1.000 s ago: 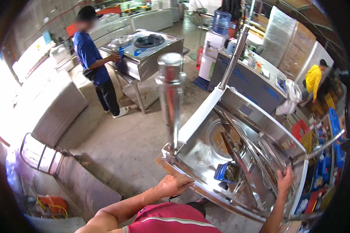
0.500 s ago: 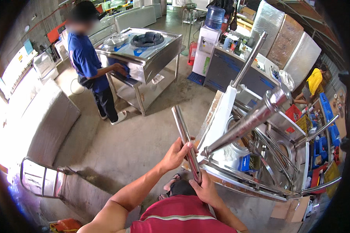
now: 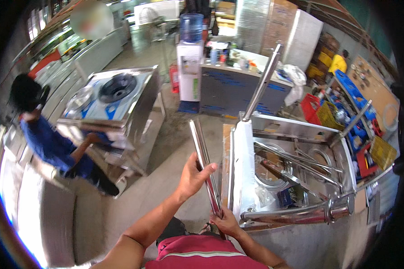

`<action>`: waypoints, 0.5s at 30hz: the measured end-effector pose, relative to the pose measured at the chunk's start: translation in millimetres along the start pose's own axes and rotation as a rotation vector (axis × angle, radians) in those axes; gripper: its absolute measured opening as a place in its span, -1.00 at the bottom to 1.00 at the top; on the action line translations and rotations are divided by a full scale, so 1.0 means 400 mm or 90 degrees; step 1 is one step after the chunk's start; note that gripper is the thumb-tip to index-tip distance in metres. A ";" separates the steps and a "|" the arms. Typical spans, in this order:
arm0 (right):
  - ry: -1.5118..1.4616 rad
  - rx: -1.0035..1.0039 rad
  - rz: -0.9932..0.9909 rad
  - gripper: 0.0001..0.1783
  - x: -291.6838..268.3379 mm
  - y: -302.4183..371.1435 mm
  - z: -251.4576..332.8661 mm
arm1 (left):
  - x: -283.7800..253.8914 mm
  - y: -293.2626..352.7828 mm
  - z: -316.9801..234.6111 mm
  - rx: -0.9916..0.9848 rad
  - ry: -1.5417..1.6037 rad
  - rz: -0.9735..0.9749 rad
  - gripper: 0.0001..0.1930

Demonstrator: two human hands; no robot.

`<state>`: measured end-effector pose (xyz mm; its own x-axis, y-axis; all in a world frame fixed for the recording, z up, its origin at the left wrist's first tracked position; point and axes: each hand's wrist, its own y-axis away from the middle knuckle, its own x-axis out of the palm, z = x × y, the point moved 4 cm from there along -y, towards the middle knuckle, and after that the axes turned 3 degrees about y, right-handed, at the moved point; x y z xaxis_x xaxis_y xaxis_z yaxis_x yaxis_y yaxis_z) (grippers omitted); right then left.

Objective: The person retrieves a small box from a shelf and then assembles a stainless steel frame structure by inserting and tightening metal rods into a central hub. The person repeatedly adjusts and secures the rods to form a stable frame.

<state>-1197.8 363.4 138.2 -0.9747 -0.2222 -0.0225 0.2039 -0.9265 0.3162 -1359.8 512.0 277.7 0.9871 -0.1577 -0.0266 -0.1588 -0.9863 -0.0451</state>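
A shiny steel tube (image 3: 203,154) slants upward in front of my chest, its far end free in the air. Around its middle is my left hand (image 3: 193,179), with the thumb laid along the tube and the fingers partly hidden behind it. Lower down, my right hand (image 3: 226,222) grips the tube close to its near end. To the right of the tube stands an upturned stainless table frame (image 3: 242,170), its legs pointing up. One thick leg (image 3: 296,211) ends in a round foot near my right forearm.
Inside the frame lie loose steel bars (image 3: 296,163) and coiled tubing (image 3: 274,179). A person in blue (image 3: 54,139) bends at a steel stove table (image 3: 107,98) on the left. Beyond are a water dispenser (image 3: 188,71), a counter (image 3: 242,89) and coloured crates (image 3: 327,116).
My view has swung to the right, so the stove table and the person in blue sit farther left. Both my hands still hold the tube, the right one nearer its low end.
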 end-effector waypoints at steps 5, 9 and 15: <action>0.115 0.059 -0.226 -0.58 -0.034 -0.099 0.067 | 0.090 -0.213 0.040 0.053 0.096 0.120 -0.58; 0.354 0.134 -0.399 -0.56 -0.019 -0.119 0.184 | 0.142 -0.444 0.037 0.109 0.111 0.209 -0.68; 0.340 0.173 -0.753 -0.64 0.020 -0.125 0.358 | 0.302 -0.671 0.000 -0.005 0.092 0.458 -0.64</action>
<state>-1228.7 451.5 258.1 -0.3828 0.5220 -0.7622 -0.8231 -0.5673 0.0249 -1197.9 757.4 286.5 0.6312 -0.7710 0.0851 -0.7692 -0.6363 -0.0588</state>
